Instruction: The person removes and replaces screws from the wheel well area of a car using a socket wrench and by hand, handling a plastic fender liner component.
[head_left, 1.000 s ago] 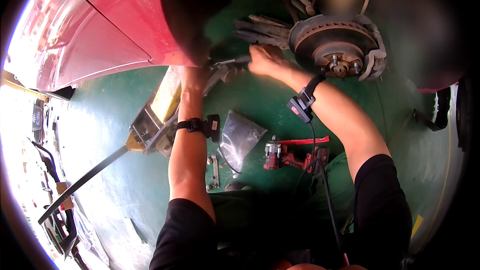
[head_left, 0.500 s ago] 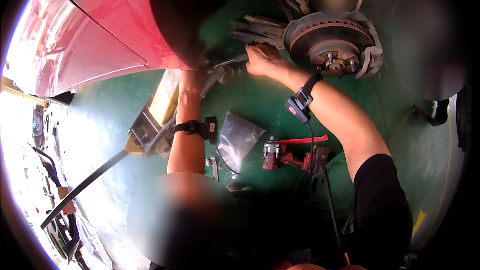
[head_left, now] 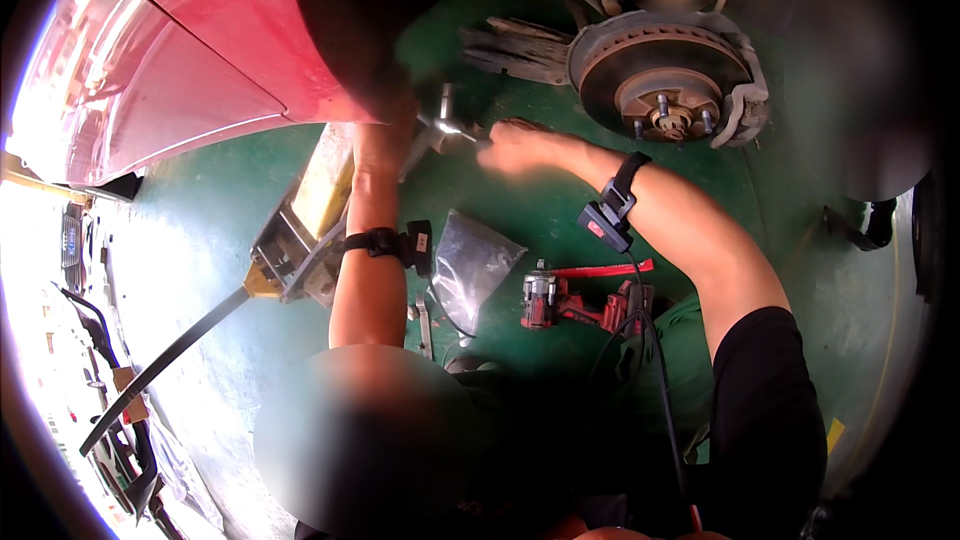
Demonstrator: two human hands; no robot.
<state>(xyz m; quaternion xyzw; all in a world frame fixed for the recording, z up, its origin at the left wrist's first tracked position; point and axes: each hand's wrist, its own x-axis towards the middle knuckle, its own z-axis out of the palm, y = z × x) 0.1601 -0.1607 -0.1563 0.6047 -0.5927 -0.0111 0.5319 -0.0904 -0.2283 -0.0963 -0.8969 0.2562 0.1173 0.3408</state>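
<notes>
My right hand is closed around the handle of a metal ratchet wrench. The ratchet's bright head points left, and a socket stands up from it. My left hand reaches under the lower edge of the red car panel. Shadow and the panel hide its fingers, so I cannot tell what it touches. Beside my left forearm is a floor jack with a yellow part, reaching under the car. To the right of my right hand is a bare brake disc with a caliper and wheel studs.
On the green floor are a clear plastic bag, a red and black impact wrench, a red bar and a small spanner. The jack's long handle stretches to the lower left. A cable hangs from my right wristband.
My right hand has shifted slightly down and left, blurred by motion. The ratchet's head and socket now show between my hands. My left hand stays under the panel.
</notes>
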